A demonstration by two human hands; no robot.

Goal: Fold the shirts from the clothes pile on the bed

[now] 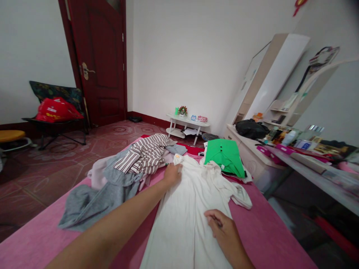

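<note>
A long white short-sleeved garment (187, 209) lies stretched out in front of me, its collar end away from me and its lower end cut off by the frame. At the garment's left shoulder, my left hand (172, 174) is closed on the cloth; the fingertips are partly hidden. My right hand (223, 229) is over the garment's right side, fingers curled in and nothing visible in them. Beyond the right sleeve rests a folded green shirt (224, 155) on other folded clothes. Left of my left forearm are a striped brown-and-white garment (146, 155) and a grey garment (92, 205), loosely heaped.
A pink bed cover (260, 224) lies under the clothes. Along the right stands a dressing table (258, 149) crowded with bottles and a black bag (251, 129). Near the far wall is a small white table (187, 121). A folding chair (56, 89) holds a red bag (57, 110).
</note>
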